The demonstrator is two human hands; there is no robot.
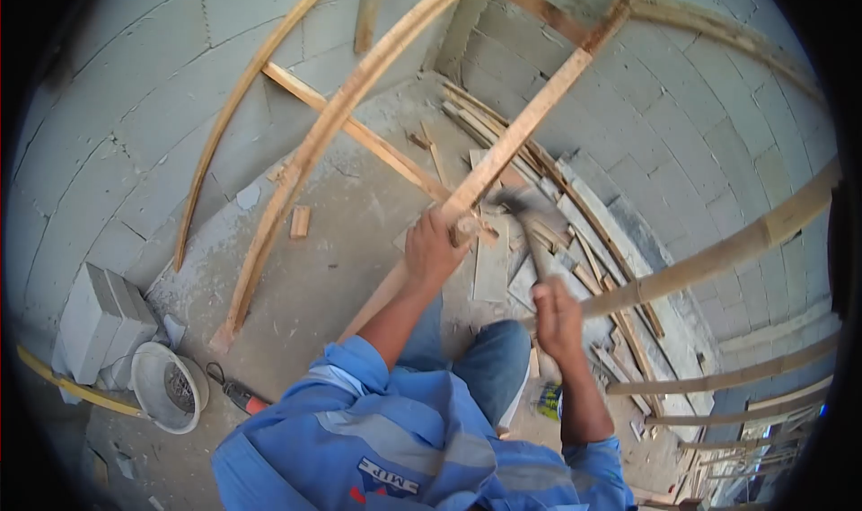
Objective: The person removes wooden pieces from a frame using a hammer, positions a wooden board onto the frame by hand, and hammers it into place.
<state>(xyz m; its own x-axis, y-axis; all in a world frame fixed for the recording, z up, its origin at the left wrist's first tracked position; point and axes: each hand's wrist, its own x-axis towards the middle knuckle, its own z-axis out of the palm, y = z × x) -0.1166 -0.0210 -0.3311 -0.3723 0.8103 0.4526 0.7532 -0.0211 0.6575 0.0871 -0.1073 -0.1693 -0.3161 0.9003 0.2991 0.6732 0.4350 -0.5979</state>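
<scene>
My right hand is closed around the handle of a hammer, whose dark head is blurred. The hammer head is just right of a joint in a wooden frame. My left hand wraps around a wooden post at this joint, its fingers partly hidden. A thinner wooden crosspiece runs from the joint to the upper left. Beside my left fingers, a short wood piece sticks out at the joint; how it is fastened I cannot tell.
Bamboo poles slant across the right side. Long timber offcuts lie along the right wall. At lower left are a white bucket, a corded power tool and grey blocks. A small wood block lies on the floor.
</scene>
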